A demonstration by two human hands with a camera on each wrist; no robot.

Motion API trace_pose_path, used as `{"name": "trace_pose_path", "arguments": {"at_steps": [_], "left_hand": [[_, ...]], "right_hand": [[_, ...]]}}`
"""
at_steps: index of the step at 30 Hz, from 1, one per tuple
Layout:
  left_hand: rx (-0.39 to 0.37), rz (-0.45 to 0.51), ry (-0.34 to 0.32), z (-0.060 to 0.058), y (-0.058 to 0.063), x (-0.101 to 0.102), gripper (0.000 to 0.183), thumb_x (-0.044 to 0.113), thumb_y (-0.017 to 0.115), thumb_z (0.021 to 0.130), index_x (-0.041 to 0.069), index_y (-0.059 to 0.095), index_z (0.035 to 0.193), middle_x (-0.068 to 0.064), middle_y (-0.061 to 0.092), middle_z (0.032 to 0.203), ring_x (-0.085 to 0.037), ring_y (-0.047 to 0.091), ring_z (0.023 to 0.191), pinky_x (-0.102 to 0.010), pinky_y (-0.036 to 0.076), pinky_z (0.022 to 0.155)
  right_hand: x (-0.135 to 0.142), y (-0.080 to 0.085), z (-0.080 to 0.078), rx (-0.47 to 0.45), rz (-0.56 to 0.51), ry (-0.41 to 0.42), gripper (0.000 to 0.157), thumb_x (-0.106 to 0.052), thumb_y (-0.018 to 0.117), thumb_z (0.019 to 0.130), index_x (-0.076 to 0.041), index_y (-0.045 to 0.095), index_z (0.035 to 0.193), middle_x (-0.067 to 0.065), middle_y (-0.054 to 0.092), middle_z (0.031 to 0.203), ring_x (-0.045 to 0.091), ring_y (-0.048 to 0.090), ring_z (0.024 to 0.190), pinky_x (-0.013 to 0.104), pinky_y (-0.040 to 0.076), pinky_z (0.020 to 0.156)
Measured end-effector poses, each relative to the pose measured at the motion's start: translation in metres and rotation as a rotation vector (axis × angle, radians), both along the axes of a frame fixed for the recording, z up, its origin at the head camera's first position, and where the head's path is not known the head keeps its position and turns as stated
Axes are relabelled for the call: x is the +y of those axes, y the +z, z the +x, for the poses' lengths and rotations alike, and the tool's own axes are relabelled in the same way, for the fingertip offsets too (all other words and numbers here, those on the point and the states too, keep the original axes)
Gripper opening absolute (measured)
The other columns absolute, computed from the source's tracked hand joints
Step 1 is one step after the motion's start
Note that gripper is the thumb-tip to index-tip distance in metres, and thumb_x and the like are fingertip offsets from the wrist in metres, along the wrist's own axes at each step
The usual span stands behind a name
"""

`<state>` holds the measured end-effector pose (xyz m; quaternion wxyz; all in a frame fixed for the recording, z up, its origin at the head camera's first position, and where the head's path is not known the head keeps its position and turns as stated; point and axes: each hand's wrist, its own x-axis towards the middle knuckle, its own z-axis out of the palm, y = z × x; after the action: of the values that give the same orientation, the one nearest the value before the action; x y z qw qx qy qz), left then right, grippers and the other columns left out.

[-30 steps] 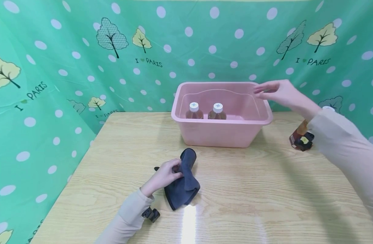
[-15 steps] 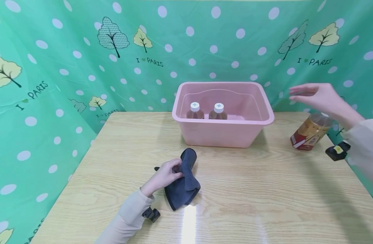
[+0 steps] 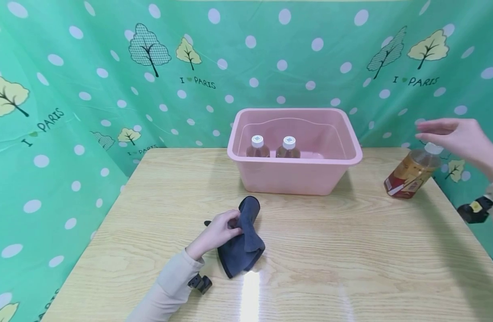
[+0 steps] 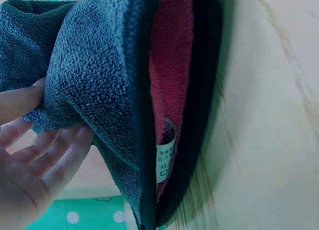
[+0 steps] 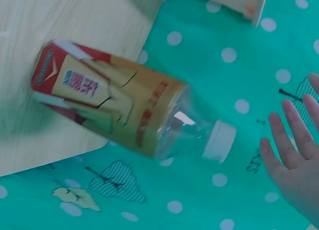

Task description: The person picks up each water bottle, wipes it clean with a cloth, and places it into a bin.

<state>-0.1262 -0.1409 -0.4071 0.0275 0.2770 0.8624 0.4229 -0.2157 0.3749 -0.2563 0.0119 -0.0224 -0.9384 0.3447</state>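
Observation:
On the near part of the table, my left hand pinches a dark grey cloth between thumb and fingers. Up close in the left wrist view, the cloth is fuzzy with black edging, and a fold shows a pink inside and a white tag. My right hand is beside and above the white cap of a plastic bottle at the table's right back. Its fingers are extended and hold nothing. In the right wrist view the bottle has a red and gold label, and the hand appears apart from its cap.
A pink bin stands at the back of the table. Inside it are two bottles with white caps, the left bottle and the right bottle. A green dotted curtain hangs behind and at the left.
My right hand has moved right, from over the bin's right rim to beside the bottle's cap, uncovering the bottle. My left hand and the cloth have stayed put.

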Motion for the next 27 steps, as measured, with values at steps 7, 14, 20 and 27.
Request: {"name": "trace_pose_path", "arguments": {"at_steps": [7, 14, 20, 27], "left_hand": [[0.006, -0.003, 0.000, 0.000, -0.001, 0.000, 0.014, -0.002, 0.064, 0.074, 0.004, 0.057, 0.085, -0.002, 0.055, 0.082, -0.012, 0.054, 0.072, -0.025, 0.046, 0.064], [-0.001, 0.000, -0.002, 0.000, -0.001, -0.001, 0.013, -0.001, 0.063, 0.075, 0.005, 0.057, 0.085, -0.002, 0.055, 0.082, -0.011, 0.053, 0.071, -0.025, 0.046, 0.063], [-0.012, 0.004, -0.001, 0.000, 0.000, 0.000, 0.013, -0.001, 0.064, 0.075, 0.005, 0.057, 0.084, -0.002, 0.055, 0.081, -0.012, 0.054, 0.072, -0.026, 0.046, 0.064], [-0.034, 0.016, 0.004, 0.001, -0.002, 0.000, 0.013, 0.000, 0.064, 0.075, 0.004, 0.057, 0.085, -0.003, 0.056, 0.081, -0.015, 0.055, 0.072, -0.028, 0.046, 0.063]], "right_hand": [[0.013, -0.013, 0.003, -0.018, 0.034, -0.033, 0.069, -0.049, 0.044, 0.085, -0.001, 0.033, 0.134, 0.010, 0.043, 0.132, 0.028, 0.039, 0.115, 0.063, 0.022, 0.091], [0.021, -0.026, 0.003, -0.030, 0.072, -0.034, 0.071, -0.048, 0.042, 0.086, 0.003, 0.028, 0.134, 0.035, 0.024, 0.133, 0.051, 0.020, 0.119, 0.067, 0.019, 0.087], [0.027, -0.034, 0.005, -0.018, 0.081, -0.041, 0.070, -0.047, 0.042, 0.086, 0.004, 0.030, 0.133, 0.035, 0.026, 0.132, 0.052, 0.024, 0.115, 0.067, 0.021, 0.085], [0.029, -0.037, 0.007, -0.021, 0.061, -0.057, 0.071, -0.048, 0.041, 0.086, 0.005, 0.030, 0.132, 0.035, 0.025, 0.132, 0.053, 0.023, 0.116, 0.067, 0.019, 0.088]]}}
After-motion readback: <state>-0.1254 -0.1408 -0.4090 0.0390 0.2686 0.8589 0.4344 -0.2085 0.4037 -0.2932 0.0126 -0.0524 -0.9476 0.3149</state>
